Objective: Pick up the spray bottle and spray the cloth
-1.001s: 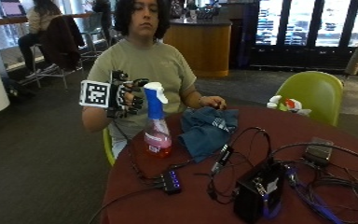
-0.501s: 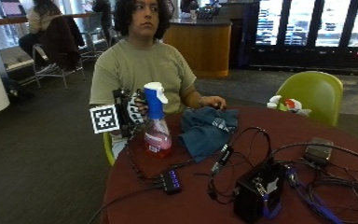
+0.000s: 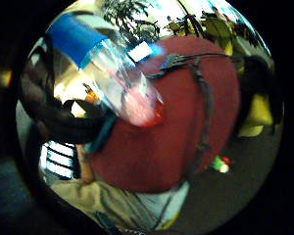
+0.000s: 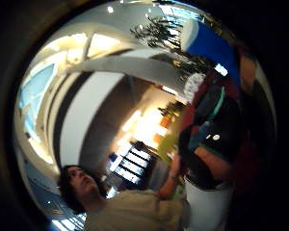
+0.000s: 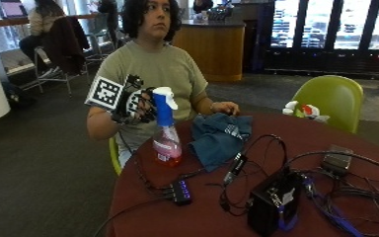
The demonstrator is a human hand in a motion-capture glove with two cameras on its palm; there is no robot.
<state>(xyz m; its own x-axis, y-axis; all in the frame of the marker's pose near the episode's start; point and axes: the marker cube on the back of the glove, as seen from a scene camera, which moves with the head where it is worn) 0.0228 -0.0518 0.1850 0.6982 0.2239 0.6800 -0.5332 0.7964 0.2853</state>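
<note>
Spray bottle (image 5: 166, 133) stands upright on the dark red round tabletop (image 5: 196, 217), near the edge closest to the seated person. Clear body, pink liquid in the lower part, blue neck, white trigger head. The gloved right hand (image 5: 137, 104) is at the bottle's neck, fingers (image 5: 145, 106) curled round it just below the head. The blue cloth (image 5: 219, 137) lies crumpled just beside the bottle, toward the middle of the tabletop; the person's bare left hand (image 5: 225, 107) rests at its far edge. A black cable runs from the glove down past the bottle's base to a small hub (image 5: 180, 191). Further cables and a black box (image 5: 275, 202) lie beyond the cloth. A green chair (image 5: 330, 98) stands behind the tabletop.
</note>
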